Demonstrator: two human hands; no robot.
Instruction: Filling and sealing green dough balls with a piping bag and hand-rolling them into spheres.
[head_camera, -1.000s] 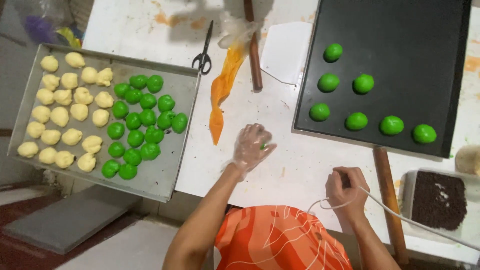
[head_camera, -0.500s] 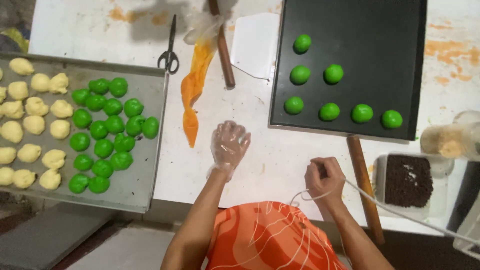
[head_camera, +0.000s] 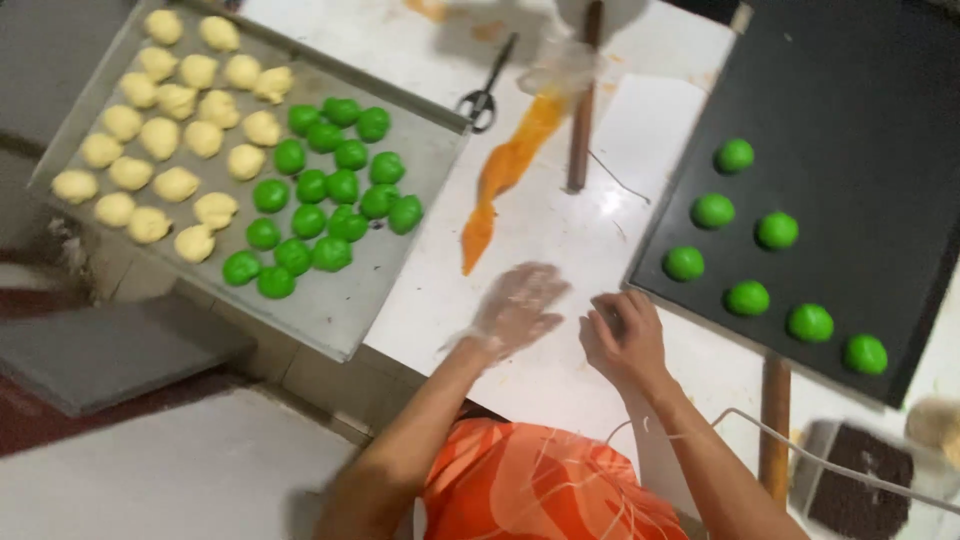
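A white worktable (head_camera: 560, 230) fills most of the view and serves as the landmark here. On its left part lies a metal tray (head_camera: 400, 270), overhanging the table's near edge, loaded with pale yellow dough balls (head_camera: 160, 140) toward its far left and green dough balls (head_camera: 325, 190) toward its middle. On the table's right part lies a black baking sheet (head_camera: 860, 110) carrying seven green balls (head_camera: 748, 297) spaced in loose rows. Between tray and sheet, on the bare tabletop, an orange-filled piping bag (head_camera: 505, 170) lies slanted, beside a brown wooden stick (head_camera: 583, 100) and a pair of scissors (head_camera: 485, 90) at the table's far side. At the table's near right corner sits a small container of dark bits (head_camera: 860, 490). At the near edge, mid-table, the left hand (head_camera: 515, 310), in a thin clear glove, is open with fingers spread, holding nothing. Just right of it, the bare right hand (head_camera: 625, 335) is loosely curled; I cannot tell whether it grips anything.
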